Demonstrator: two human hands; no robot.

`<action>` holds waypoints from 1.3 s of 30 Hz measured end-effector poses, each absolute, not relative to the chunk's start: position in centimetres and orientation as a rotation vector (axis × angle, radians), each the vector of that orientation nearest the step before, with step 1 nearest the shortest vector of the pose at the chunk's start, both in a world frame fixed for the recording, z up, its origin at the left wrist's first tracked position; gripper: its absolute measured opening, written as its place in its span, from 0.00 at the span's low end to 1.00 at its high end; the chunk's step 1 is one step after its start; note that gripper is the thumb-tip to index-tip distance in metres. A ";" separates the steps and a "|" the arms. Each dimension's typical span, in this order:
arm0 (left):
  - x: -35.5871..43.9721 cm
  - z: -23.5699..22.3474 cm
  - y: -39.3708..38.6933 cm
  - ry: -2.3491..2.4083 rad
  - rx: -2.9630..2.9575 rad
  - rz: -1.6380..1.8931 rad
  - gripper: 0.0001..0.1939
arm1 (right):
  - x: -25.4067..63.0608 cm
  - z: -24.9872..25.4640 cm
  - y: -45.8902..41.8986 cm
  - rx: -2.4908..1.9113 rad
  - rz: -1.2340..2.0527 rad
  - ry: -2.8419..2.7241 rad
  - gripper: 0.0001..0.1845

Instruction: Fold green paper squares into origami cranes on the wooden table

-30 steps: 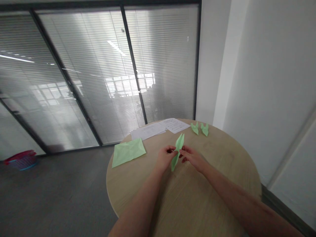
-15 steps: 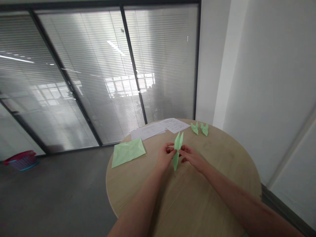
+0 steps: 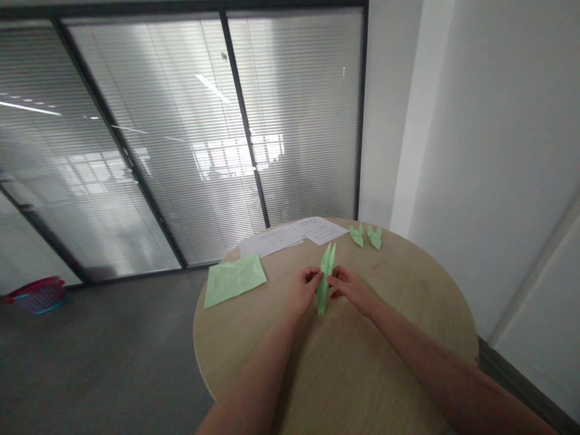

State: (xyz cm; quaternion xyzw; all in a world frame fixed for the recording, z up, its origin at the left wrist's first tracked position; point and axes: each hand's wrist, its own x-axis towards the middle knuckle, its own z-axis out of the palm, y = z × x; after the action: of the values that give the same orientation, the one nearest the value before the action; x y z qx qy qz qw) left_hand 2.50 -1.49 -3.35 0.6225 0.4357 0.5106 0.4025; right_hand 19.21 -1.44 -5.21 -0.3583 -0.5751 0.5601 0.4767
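Observation:
A narrow piece of folded green paper (image 3: pixel 325 284) is held upright above the table, its top split into two points. My left hand (image 3: pixel 304 287) pinches its left side with thumb and fingers. From the right, my right hand (image 3: pixel 348 285) pinches the same paper near its middle. Two small green origami figures (image 3: pixel 356 235) stand side by side at the table's far right. To the left lies a creased sheet of green paper (image 3: pixel 235 280), flat on the tabletop.
White printed sheets (image 3: pixel 276 238) overlap along the far edge of the round wooden table (image 3: pixel 389 338). Behind it stands a glass partition with blinds (image 3: pixel 299 121), and a white wall (image 3: pixel 507 151) rises at the right. On the floor at far left sits a red and blue basket (image 3: pixel 38 295).
The lower end of the folded paper now shows separate points where a single tip showed before. Both hands keep nearly the same place.

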 end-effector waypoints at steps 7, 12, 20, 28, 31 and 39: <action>2.7 -3.1 -1.8 1.089 1.548 1.292 0.14 | 19.3 -5.6 -1.0 -0.878 1.356 -1.404 0.32; 2.6 -3.2 -1.6 1.088 1.554 1.295 0.14 | 19.3 -5.7 -0.9 -0.866 1.361 -1.398 0.31; 2.6 -3.3 -1.6 1.085 1.555 1.286 0.14 | 19.3 -5.4 -1.1 -0.858 1.393 -1.420 0.31; 2.6 -3.2 -1.6 1.077 1.538 1.287 0.13 | 19.2 -5.1 -1.3 -0.867 1.355 -1.416 0.32; 2.6 -3.2 -1.7 1.061 1.540 1.284 0.13 | 19.2 -5.1 -1.2 -0.835 1.362 -1.436 0.30; 2.5 -3.2 -1.5 1.086 1.525 1.321 0.12 | 19.4 -5.2 -1.1 -0.783 1.334 -1.462 0.25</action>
State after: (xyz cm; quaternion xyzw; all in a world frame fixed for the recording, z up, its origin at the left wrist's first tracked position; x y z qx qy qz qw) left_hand 2.52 -1.53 -3.19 0.6064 0.4319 0.5250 0.4124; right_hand 19.36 -1.10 -5.19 -0.3216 -0.6006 0.5479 0.4854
